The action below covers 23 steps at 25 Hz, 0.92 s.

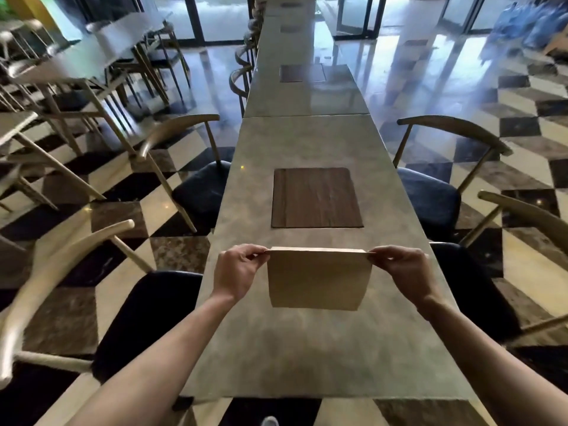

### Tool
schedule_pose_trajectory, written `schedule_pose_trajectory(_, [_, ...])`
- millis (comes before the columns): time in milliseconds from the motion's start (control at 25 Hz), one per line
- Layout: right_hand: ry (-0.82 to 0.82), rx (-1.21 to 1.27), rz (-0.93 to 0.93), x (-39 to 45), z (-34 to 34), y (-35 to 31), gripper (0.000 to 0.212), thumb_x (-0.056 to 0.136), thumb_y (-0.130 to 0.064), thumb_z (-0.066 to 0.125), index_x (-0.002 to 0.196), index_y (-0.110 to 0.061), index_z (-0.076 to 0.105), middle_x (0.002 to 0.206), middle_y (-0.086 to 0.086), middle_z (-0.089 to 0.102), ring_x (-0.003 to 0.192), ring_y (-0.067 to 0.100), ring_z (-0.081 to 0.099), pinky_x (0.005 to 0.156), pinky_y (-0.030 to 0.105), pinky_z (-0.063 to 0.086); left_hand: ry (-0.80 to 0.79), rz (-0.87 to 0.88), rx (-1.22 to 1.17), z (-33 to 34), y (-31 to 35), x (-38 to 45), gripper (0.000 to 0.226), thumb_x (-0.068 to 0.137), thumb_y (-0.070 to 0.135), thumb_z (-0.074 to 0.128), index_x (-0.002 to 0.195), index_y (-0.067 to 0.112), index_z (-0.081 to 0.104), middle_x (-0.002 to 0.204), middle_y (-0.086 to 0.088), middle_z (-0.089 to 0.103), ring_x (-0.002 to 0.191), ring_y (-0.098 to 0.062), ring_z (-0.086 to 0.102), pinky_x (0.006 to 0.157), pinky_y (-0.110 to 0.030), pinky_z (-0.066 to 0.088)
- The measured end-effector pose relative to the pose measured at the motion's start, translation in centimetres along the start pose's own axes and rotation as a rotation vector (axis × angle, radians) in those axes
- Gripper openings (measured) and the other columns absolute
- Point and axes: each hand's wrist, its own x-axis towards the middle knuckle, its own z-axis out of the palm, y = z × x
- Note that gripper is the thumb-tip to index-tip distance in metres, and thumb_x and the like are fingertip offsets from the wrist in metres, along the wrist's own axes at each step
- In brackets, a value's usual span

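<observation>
Left hand and right hand each pinch a top corner of a tan sheet hanging lengthwise between them, just nearer than the wooden placemat.

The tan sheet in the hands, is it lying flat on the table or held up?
Held up: the left hand and right hand pinch the top corners of the tan sheet, which hangs over the table.

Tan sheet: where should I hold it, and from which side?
Probably its two upper corners, one from each side, as the left hand and right hand pinch the tan sheet now: it is thin, wide and bows below.
</observation>
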Motion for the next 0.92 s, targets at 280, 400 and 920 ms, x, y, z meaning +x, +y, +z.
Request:
schedule_pose_trajectory(280, [0.001, -0.043, 0.098, 0.7, 2.1, 2.4, 0.014, 0.072, -0.021, 0.080, 0.080, -0.032, 0.078, 0.075, -0.015, 0.075, 0.078, -0.001, 0.069, 0.074, 0.015, 0.051, -0.021, -0.111, -0.015, 1.1, -1.6, -0.4, 0.010, 0.076, 0.017, 0.081, 0.085, 0.019, 0.078, 0.078, 0.006, 0.075, 0.069, -0.001, 0.067, 0.070, -0.028, 0.056])
schedule_pose_trajectory(400, [0.010, -0.052, 0.123, 0.9, 2.2, 2.8, 0.013, 0.072, -0.025, 0.080, 0.079, -0.035, 0.077, 0.076, -0.016, 0.075, 0.077, -0.002, 0.068, 0.074, 0.019, 0.051, -0.027, -0.135, -0.033, 1.5, -1.7, -0.3, 0.010, 0.076, 0.016, 0.080, 0.086, 0.017, 0.078, 0.077, 0.003, 0.075, 0.068, -0.005, 0.067, 0.070, -0.031, 0.057])
schedule_pose_trajectory(920, [0.009, -0.009, 0.117, -0.8, 1.3, 0.6, 0.015, 0.074, -0.020, 0.079, 0.085, -0.030, 0.077, 0.082, -0.011, 0.076, 0.075, -0.003, 0.069, 0.076, 0.015, 0.053, -0.110, -0.095, -0.042, 0.6, -0.8, -1.1, 0.014, 0.078, 0.013, 0.079, 0.091, 0.016, 0.076, 0.084, 0.003, 0.074, 0.078, -0.006, 0.067, 0.074, -0.031, 0.057])
